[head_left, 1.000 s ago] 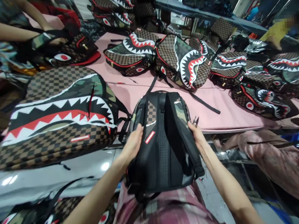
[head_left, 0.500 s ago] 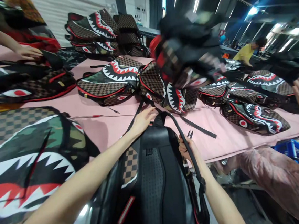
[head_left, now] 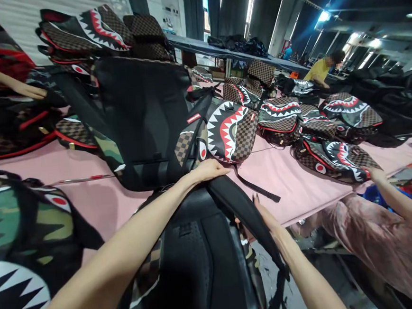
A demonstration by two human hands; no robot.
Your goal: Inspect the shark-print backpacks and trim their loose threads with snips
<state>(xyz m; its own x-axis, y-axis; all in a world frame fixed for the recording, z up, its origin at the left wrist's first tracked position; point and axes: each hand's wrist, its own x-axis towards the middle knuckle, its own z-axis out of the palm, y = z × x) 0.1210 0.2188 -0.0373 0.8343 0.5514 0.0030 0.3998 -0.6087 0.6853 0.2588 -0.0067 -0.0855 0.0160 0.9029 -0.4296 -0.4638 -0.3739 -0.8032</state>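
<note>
Black and padded, a camouflage-sided backpack [head_left: 195, 248] sits by the pink table [head_left: 302, 194]. The left hand [head_left: 209, 170] grips its wide black strap [head_left: 248, 213]; whether the half-hidden right hand [head_left: 266, 219] clasps it, I cannot tell.

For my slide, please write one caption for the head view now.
Left grip at a black backpack strap, right grip behind it; shark-mouth backpacks on the pink table beyond.
</note>
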